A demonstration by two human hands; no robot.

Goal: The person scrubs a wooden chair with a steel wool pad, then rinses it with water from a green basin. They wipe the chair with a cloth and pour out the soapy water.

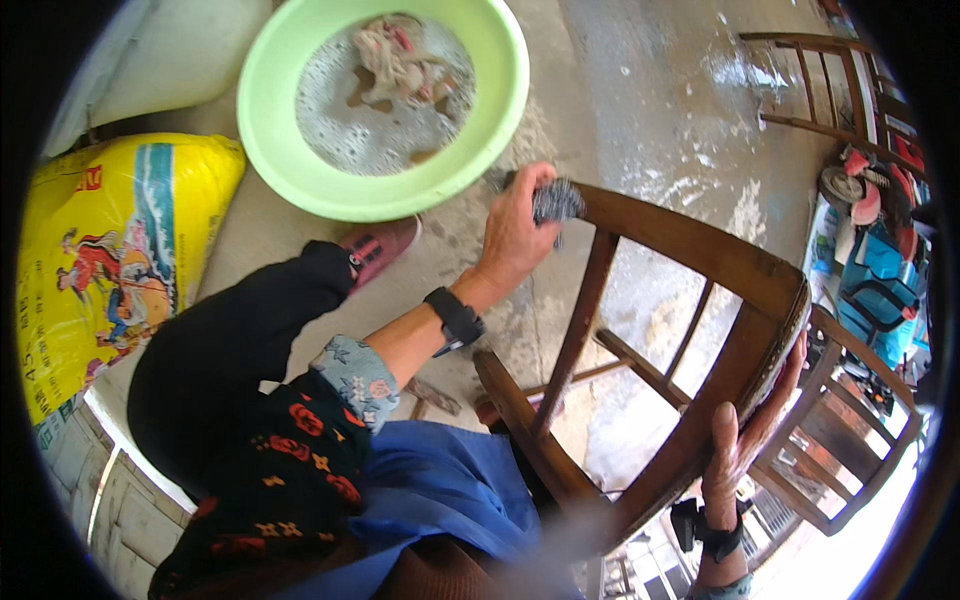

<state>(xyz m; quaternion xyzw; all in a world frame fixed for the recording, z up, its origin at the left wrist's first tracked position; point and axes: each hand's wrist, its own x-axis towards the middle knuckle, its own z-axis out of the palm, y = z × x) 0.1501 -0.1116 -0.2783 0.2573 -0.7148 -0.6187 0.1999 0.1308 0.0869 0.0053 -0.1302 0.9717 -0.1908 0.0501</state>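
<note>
In my left hand (521,225) is a dark grey scouring pad (557,201), apparently steel wool, pressed near the end of a curved rail of a brown wooden chair (690,244). The chair stands tilted close in front of me, its legs and crossbars showing. My right hand (739,435) grips its thick outer edge, with the thumb on the near face and the fingers around the far side. Beyond my left hand stands a light green plastic basin (277,142). Sudsy grey water (330,127) fills its bottom, and a wet, bunched cloth (397,64) lies in it.
A yellow printed sack (112,262) leans at left, beside my leg. Wet concrete floor (652,112) stretches beyond the chair. Other wooden chairs (840,427) stand at right, near a turquoise object (877,300) and a red-and-black wheeled thing (862,187).
</note>
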